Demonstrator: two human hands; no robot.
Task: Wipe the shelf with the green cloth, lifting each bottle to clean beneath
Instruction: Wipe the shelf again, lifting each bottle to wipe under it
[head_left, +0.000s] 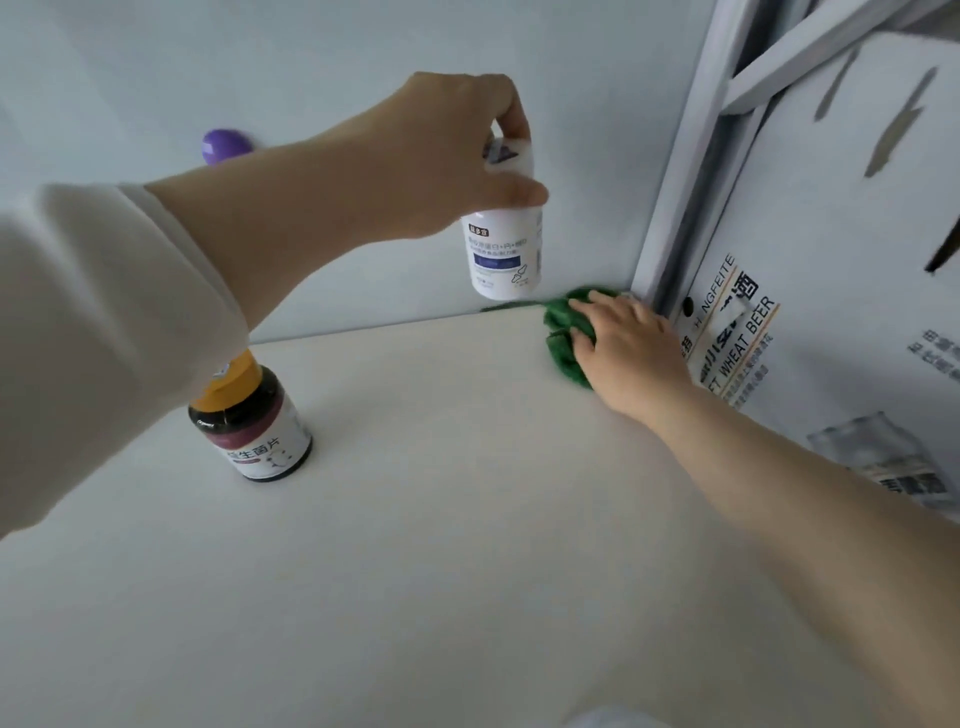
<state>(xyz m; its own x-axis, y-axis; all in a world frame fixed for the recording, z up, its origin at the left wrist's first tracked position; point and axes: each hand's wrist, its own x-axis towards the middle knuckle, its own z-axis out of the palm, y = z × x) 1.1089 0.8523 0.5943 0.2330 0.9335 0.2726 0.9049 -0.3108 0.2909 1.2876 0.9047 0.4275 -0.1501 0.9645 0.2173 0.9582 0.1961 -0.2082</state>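
Shelf surface takes up most of your view: the broad, matte white shelf board runs back to a pale blue-grey wall. On your right stands a large white printed cardboard box with "WHEAT BEER" lettering down its side. A pale grey metal frame upright rises between the box and the wall.

Your left hand, reaching out of a cream sleeve, grips the white plastic bottle with the blue-printed label. Fingers and thumb are wrapped round its cap and shoulder. You hold this bottle in the air, clear of the board and roughly upright, just left of the back right corner.

Your right hand lies on the bunched, deep green textured cloth, fingers laid over it and pressing it onto the board. The cloth sits in the back right corner, against the foot of the upright, and a thin strip of it trails left along the wall edge.

Well to the left stands the dark brown bottle with an orange cap and a white-and-maroon label, upright on the board and partly behind your sleeve. Smallest is a round purple object against the wall; you cannot tell what it is.
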